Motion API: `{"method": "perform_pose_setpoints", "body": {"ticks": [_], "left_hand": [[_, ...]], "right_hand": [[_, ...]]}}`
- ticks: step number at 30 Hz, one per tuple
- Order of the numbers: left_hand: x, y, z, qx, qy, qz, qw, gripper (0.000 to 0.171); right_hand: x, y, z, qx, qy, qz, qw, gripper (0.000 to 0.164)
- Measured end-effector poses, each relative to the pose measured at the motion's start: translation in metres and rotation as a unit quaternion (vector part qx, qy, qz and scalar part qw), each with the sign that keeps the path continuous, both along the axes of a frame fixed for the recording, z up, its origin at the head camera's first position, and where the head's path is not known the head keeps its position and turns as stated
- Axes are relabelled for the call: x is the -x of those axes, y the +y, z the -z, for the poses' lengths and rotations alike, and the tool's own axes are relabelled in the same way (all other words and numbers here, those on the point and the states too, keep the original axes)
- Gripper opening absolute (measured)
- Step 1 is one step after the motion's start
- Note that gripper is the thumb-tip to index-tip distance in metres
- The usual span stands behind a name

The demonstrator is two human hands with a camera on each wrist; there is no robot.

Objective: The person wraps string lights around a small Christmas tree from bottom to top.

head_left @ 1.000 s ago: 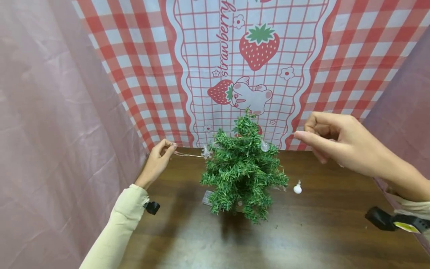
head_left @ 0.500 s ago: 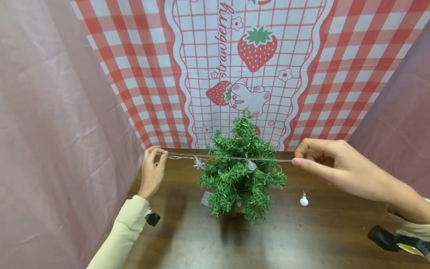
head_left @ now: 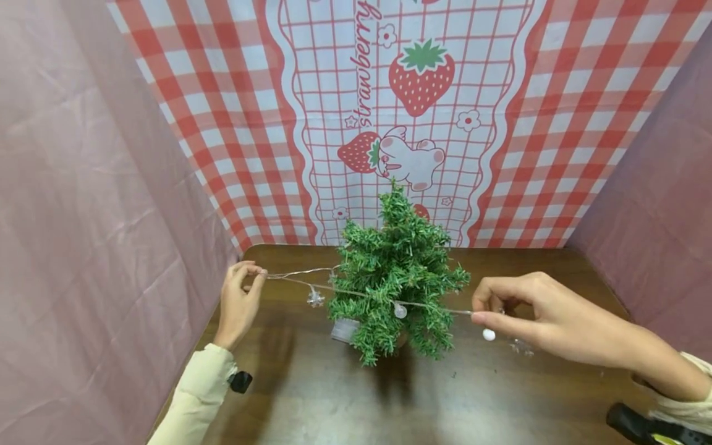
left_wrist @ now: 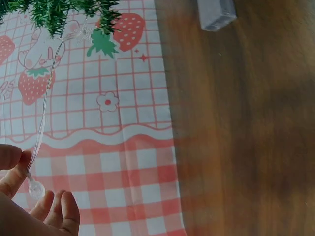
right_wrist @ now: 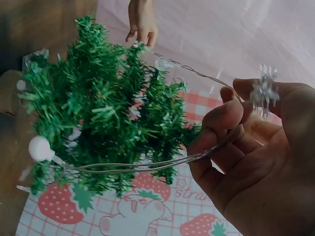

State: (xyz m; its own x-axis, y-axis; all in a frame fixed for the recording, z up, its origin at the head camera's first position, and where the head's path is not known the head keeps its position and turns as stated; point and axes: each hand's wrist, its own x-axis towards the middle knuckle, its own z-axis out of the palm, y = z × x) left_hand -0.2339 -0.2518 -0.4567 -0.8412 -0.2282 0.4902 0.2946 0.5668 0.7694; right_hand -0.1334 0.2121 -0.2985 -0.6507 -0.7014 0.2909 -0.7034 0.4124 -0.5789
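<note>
A small green artificial Christmas tree (head_left: 397,272) stands on the table between the hands. The left hand (head_left: 239,306) pinches a clear string-light wire at the tree's left; a clear bulb (left_wrist: 36,189) hangs by its fingers. Across the tree's front the wire runs taut to the right hand (head_left: 547,321), which pinches it between thumb and fingers. Along this stretch hang a clear snowflake light (head_left: 315,298) and a round bulb (head_left: 400,310). Another snowflake light (right_wrist: 265,91) shows at the right hand in the right wrist view. Below it, a white ball light (head_left: 489,334) hangs on the wire.
A clear box (head_left: 345,330) lies at the tree's lower left on the brown wooden table (head_left: 434,408). Behind rises a strawberry-print checked cloth (head_left: 423,142). Pink fabric (head_left: 111,216) hangs on both sides.
Both hands have come down and nearer the person, the right one farther. The wire has passed from behind the treetop to the front of the tree, lower down.
</note>
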Motion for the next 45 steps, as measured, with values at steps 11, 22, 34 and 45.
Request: {"method": "perform_pose_setpoints", "body": {"ticks": [11, 22, 34, 45], "left_hand": [[-0.011, -0.012, 0.02, 0.005, -0.005, 0.019, 0.9998, 0.009], [-0.023, -0.016, 0.027, -0.017, -0.034, 0.064, 0.9972, 0.007], [-0.037, -0.018, 0.04, 0.025, -0.023, 0.117, 0.9925, 0.005], [-0.046, -0.028, 0.039, -0.045, -0.094, 0.184, 0.9774, 0.01]], "right_hand": [[-0.005, 0.002, 0.03, 0.003, 0.024, -0.049, 0.999, 0.03], [-0.003, 0.016, 0.043, -0.011, -0.014, -0.058, 0.998, 0.027], [0.003, 0.043, 0.06, -0.026, -0.016, -0.047, 0.998, 0.028], [0.0, 0.062, 0.07, 0.0, -0.047, -0.082, 0.995, 0.029]]}}
